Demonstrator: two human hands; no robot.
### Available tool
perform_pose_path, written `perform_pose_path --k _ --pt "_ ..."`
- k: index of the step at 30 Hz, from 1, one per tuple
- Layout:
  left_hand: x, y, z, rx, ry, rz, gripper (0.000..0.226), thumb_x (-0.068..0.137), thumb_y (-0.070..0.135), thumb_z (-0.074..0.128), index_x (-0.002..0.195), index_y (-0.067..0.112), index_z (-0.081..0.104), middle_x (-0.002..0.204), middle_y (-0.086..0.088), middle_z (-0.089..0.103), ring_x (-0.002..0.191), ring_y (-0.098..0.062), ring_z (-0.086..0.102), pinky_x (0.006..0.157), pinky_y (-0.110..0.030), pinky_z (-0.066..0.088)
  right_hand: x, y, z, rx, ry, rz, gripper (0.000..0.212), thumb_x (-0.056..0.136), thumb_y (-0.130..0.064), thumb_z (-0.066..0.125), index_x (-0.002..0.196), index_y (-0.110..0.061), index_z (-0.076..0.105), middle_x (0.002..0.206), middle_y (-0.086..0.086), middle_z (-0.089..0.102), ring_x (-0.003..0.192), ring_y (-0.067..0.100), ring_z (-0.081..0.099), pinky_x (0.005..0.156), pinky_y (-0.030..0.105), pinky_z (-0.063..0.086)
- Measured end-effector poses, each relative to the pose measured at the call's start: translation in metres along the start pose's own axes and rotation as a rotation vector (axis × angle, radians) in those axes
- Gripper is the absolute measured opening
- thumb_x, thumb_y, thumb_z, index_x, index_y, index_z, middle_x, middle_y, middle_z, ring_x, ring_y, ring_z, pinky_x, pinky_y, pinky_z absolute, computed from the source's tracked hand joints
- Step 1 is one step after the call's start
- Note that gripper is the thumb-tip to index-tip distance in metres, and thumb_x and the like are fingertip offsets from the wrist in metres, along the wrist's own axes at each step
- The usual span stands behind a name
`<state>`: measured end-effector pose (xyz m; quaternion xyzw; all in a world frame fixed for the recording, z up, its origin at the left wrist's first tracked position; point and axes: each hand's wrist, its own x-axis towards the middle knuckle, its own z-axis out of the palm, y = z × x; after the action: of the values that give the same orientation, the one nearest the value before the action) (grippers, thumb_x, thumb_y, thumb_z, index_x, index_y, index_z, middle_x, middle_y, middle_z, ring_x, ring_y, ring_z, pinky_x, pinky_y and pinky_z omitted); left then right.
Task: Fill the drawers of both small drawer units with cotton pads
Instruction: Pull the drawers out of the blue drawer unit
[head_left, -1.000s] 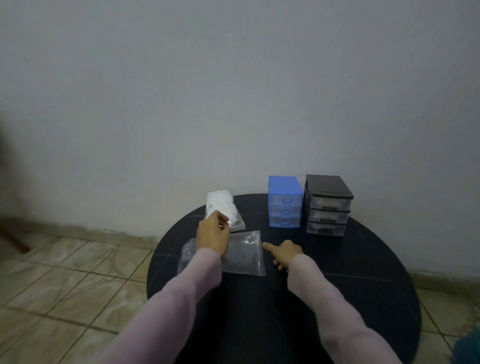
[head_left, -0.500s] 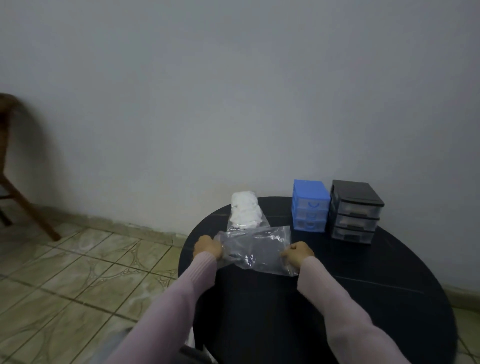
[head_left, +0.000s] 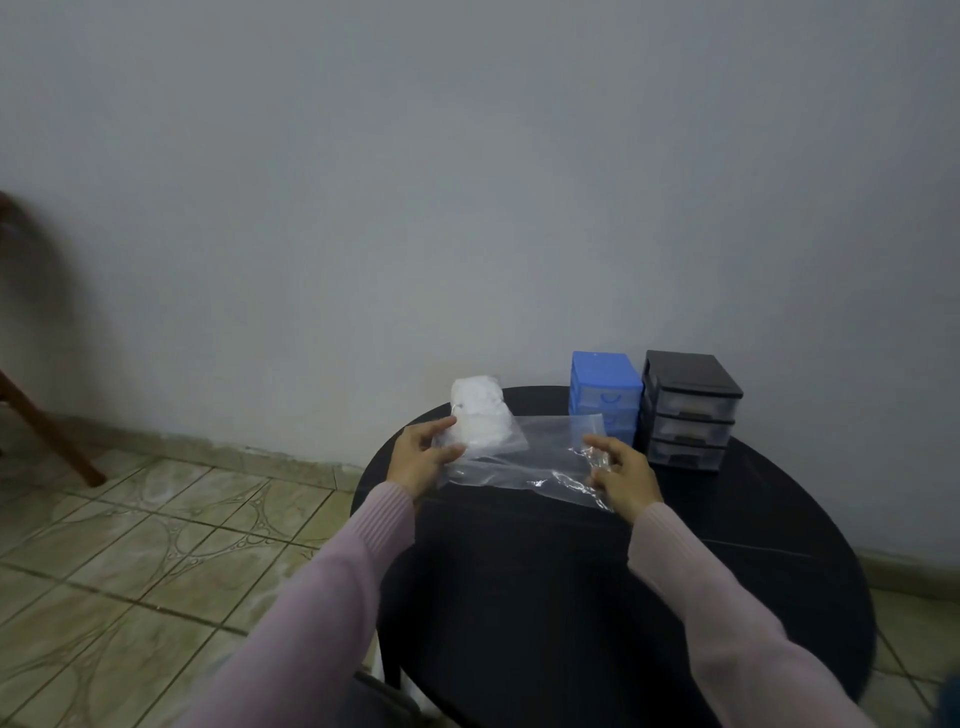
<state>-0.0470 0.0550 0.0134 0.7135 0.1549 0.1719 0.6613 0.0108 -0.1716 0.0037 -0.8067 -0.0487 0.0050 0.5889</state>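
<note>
A clear, empty-looking plastic bag (head_left: 535, 457) is held just above the black round table (head_left: 571, 597). My left hand (head_left: 421, 457) pinches its left edge and my right hand (head_left: 621, 470) grips its right edge. Behind the left hand lies a clear bag of white cotton pads (head_left: 480, 413). At the table's back stand a blue drawer unit (head_left: 602, 392) and, to its right, a black drawer unit (head_left: 688, 410) with clear drawers. All their drawers appear shut.
A grey wall rises right behind the table. Tiled floor (head_left: 130, 545) spreads to the left, where a brown wooden chair leg (head_left: 47, 431) stands near the wall.
My left hand let go of the cotton pad bag. Both hands took the clear plastic bag by its ends and raised it off the table. The view shifted left.
</note>
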Motion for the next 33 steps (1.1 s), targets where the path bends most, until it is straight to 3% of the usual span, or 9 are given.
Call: perform_pose_path --k 2,6,9,12,16,18,23,29,33 --pt "-0.002 0.003 0.004 0.011 -0.008 0.058 0.043 0.083 0.003 0.066 0.125 0.012 0.059 0.128 -0.002 0.047 0.116 -0.019 0.049 0.089 -0.027 0.049 -0.001 0.001 -0.002 0.001 0.036 -0.018 0.048 0.091 0.011 0.041 0.127 -0.017 0.054 0.112 0.003 0.051 0.069 0.009 0.052 0.06 0.019 0.047" --pt "-0.002 0.003 0.01 0.022 -0.097 0.086 0.039 0.09 0.01 0.06 0.128 0.014 0.054 0.128 0.001 0.04 0.113 -0.014 0.048 0.093 -0.028 0.045 -0.003 0.001 -0.013 -0.031 0.073 -0.046 0.045 0.094 0.005 0.039 0.132 -0.016 0.05 0.133 0.011 0.049 0.073 0.006 0.05 0.07 0.02 0.042" --pt "0.001 0.003 0.01 -0.026 -0.167 0.051 0.03 0.091 0.006 0.057 0.118 0.019 0.061 0.133 -0.008 0.049 0.092 -0.012 0.059 0.079 -0.023 0.052 -0.003 0.005 -0.022 -0.052 0.059 -0.068 0.045 0.095 0.003 0.039 0.134 -0.016 0.047 0.136 0.013 0.047 0.082 0.009 0.051 0.062 0.012 0.037" --pt "0.0 0.004 0.012 -0.057 -0.272 -0.024 0.033 0.088 -0.006 0.054 0.109 0.016 0.067 0.125 -0.011 0.055 0.094 -0.01 0.058 0.073 -0.021 0.055 -0.002 0.009 -0.028 -0.055 0.044 -0.085 0.047 0.094 0.005 0.039 0.134 -0.017 0.048 0.139 0.009 0.044 0.081 0.004 0.05 0.065 0.014 0.037" --pt "0.002 0.002 0.013 0.053 -0.285 -0.032 0.036 0.08 -0.008 0.063 0.106 0.017 0.067 0.119 -0.009 0.061 0.095 -0.018 0.063 0.086 -0.028 0.054 -0.001 0.011 -0.035 -0.036 0.029 -0.11 0.048 0.094 0.005 0.038 0.135 -0.018 0.047 0.145 0.005 0.039 0.123 0.019 0.045 0.093 0.023 0.038" --pt "0.003 0.001 0.014 0.126 -0.256 0.021 0.039 0.077 -0.009 0.067 0.109 0.014 0.065 0.117 -0.007 0.06 0.096 -0.018 0.061 0.086 -0.027 0.053 0.001 0.012 -0.036 -0.048 0.024 -0.121 0.048 0.095 0.005 0.038 0.136 -0.017 0.046 0.145 0.005 0.038 0.13 0.021 0.038 0.097 0.025 0.034" --pt "0.006 -0.001 0.018 0.209 -0.275 0.083 0.044 0.072 -0.004 0.075 0.107 0.021 0.064 0.124 -0.006 0.054 0.116 -0.025 0.052 0.097 -0.038 0.048 0.005 0.017 -0.041 -0.061 0.04 -0.116 0.05 0.094 0.006 0.039 0.135 -0.021 0.047 0.145 0.005 0.037 0.117 0.023 0.048 0.09 0.028 0.044" --pt "0.007 0.001 0.033 0.256 -0.303 0.08 0.06 0.068 -0.003 0.078 0.121 0.018 0.059 0.129 -0.008 0.049 0.111 -0.025 0.052 0.085 -0.03 0.053 0.008 0.026 -0.054 -0.067 0.046 -0.096 0.05 0.094 0.006 0.038 0.135 -0.021 0.047 0.145 0.005 0.037 0.096 0.015 0.051 0.076 0.02 0.046" --pt "0.01 0.0 0.041 0.222 -0.329 0.065 0.069 0.075 0.002 0.075 0.135 0.017 0.046 0.136 -0.002 0.043 0.113 -0.021 0.051 0.081 -0.028 0.056 0.008 0.033 -0.068 -0.069 0.059 -0.049 0.048 0.095 0.003 0.039 0.137 -0.019 0.044 0.146 0.006 0.036 0.12 0.028 0.048 0.089 0.027 0.041"
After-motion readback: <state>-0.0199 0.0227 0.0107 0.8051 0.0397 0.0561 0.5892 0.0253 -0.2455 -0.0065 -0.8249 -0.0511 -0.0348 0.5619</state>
